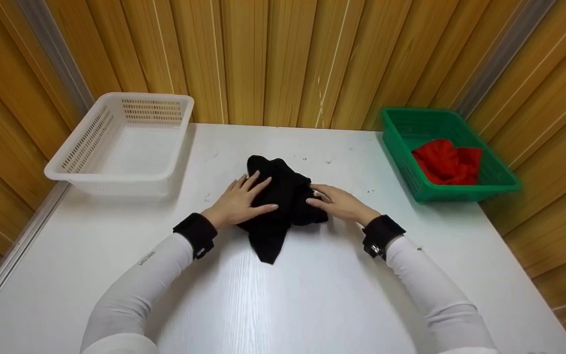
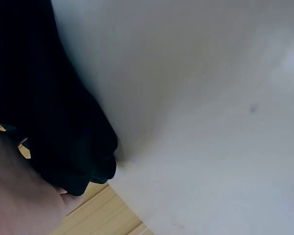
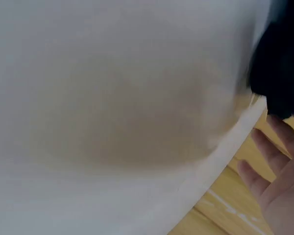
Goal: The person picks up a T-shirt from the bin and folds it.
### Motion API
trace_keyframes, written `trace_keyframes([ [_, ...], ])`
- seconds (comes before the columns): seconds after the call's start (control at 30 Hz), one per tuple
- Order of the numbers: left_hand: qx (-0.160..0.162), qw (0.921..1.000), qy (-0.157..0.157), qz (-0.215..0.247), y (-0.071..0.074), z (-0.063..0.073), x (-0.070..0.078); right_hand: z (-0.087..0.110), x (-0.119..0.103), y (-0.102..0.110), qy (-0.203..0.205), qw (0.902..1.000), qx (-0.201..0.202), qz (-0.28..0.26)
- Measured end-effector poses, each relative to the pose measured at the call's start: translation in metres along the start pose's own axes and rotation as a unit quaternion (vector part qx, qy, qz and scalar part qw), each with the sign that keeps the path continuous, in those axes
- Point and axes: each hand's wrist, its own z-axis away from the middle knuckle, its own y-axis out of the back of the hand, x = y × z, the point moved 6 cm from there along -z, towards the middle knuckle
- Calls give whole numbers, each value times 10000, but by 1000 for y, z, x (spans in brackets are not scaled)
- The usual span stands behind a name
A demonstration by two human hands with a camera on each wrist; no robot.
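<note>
A crumpled black cloth (image 1: 285,191) lies on the white table (image 1: 283,305), with one pointed corner toward the near side. My left hand (image 1: 238,202) rests on its left part, fingers spread over the fabric. At the cloth's right edge is my right hand (image 1: 341,204), its thumb and fingertips against the folds. In the left wrist view the black cloth (image 2: 49,98) covers most of the left fingers. The right wrist view shows the right hand (image 3: 284,186) with fingers extended and apart, tips by the cloth (image 3: 281,68).
A white plastic basket (image 1: 180,142) stands at the back left with nothing in it. On the back right is a green basket (image 1: 413,177) holding a red cloth (image 1: 447,162). Wood-patterned panels (image 1: 283,59) border the table's back and sides.
</note>
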Motion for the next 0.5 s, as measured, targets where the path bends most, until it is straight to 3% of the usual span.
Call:
trace_keyframes([
  [0.13,-181,9995,213,116,-6,-1,-2,4,-9,-14,105,9995,-156,-248],
  [0.27,-222,9995,225,92,-9,-1,-2,3,-21,-24,596,9980,-84,-181],
  [0.5,591,9971,-475,-99,6,-4,7,2,-25,-14,995,9945,314,3],
])
